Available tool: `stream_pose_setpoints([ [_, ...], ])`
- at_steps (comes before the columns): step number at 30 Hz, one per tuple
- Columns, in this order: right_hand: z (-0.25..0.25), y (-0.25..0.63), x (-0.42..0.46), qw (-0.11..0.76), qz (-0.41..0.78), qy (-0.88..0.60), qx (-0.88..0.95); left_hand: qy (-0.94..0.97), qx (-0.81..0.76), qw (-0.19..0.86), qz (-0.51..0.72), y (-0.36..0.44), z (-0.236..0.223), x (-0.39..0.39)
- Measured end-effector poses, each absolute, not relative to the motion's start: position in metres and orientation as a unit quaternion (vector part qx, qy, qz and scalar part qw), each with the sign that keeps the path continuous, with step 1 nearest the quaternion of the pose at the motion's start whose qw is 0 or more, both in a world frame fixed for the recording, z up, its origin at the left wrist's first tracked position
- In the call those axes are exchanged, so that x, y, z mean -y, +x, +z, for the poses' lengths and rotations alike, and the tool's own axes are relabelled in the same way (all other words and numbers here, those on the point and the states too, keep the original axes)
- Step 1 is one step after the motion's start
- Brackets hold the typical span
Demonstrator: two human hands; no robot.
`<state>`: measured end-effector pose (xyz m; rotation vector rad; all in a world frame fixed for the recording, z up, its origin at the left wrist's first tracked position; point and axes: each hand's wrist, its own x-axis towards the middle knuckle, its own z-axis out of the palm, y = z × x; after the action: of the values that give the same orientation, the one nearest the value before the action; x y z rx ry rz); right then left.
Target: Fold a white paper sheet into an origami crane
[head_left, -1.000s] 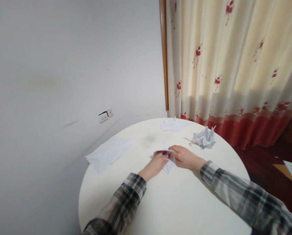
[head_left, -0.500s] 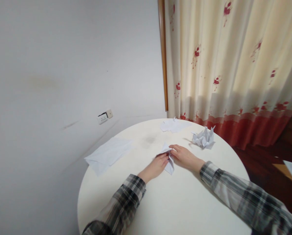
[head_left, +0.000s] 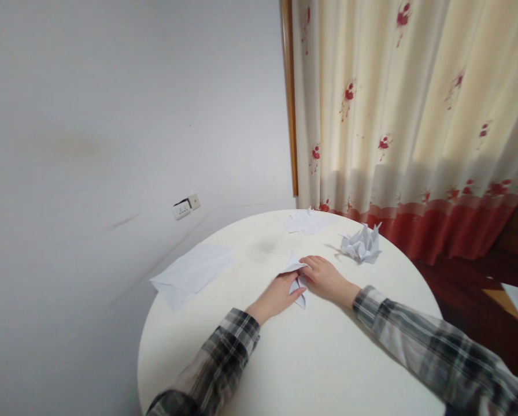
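Observation:
Between my two hands, on the white round table (head_left: 280, 364), is a piece of folded white paper (head_left: 292, 265) with a raised flap on top and a pointed end toward me. My left hand (head_left: 277, 296) has its fingers tucked under the flap, and its thumb lies across the lower part. From the right, my right hand (head_left: 327, 278) pinches the paper's edge, fingers closed. Some fingertips of both hands are hidden by the paper.
Flat white paper sheets (head_left: 192, 274) lie on the table's left side. Several folded paper shapes (head_left: 361, 245) are clustered at the right, and more white paper (head_left: 306, 222) lies at the far edge. Beyond are a wall with a socket (head_left: 181, 210) and a patterned curtain (head_left: 398, 115).
My left hand's thumb has spread away from its fingers and down across the paper's lower part. My right hand has stayed nearly still.

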<state>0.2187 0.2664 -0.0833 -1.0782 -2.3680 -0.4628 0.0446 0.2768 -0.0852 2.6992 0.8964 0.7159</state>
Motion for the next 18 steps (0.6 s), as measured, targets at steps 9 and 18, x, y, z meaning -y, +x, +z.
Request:
stream_pose_setpoints([
  [9,-0.088,0.2171,-0.2683,0.282,-0.144,-0.37,0.873,0.92,-0.308,0.086,0.229,0.0445,-0.0898,-0.279],
  [18,-0.09,0.2181,-0.2713,0.283,-0.139,-0.376,0.871,0.929,-0.306,0.083,0.19,0.0445,-0.0847,-0.2731],
])
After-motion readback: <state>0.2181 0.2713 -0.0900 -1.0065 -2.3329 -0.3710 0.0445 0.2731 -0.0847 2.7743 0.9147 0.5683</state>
